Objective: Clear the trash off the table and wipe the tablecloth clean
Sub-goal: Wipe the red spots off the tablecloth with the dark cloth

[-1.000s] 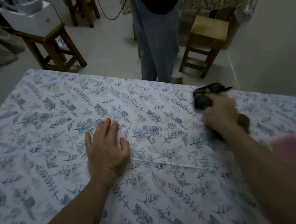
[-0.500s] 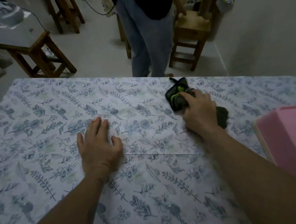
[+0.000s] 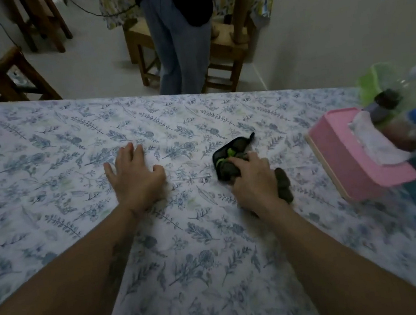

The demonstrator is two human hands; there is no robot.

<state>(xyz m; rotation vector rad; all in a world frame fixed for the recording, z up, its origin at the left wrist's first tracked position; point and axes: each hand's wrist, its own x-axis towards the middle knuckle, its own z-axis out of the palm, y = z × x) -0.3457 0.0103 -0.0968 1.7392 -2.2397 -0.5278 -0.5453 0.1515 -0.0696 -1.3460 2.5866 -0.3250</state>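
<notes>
Table under leaf-print tablecloth (image 3: pixel 47 153), dark crumpled rag (image 3: pixel 228 166) mid-cloth, pink tissue box (image 3: pixel 350 157) at right

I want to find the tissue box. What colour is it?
Pink; the tissue box stands at the table's right side, clearest in the head view.

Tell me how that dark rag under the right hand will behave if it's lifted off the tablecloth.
The dark rag will probably go limp and droop, since it lies bunched in soft folds under the right hand. It looks light for its size. It likely drags rather than slides on the tablecloth, though whether it is damp cannot be told.
</notes>
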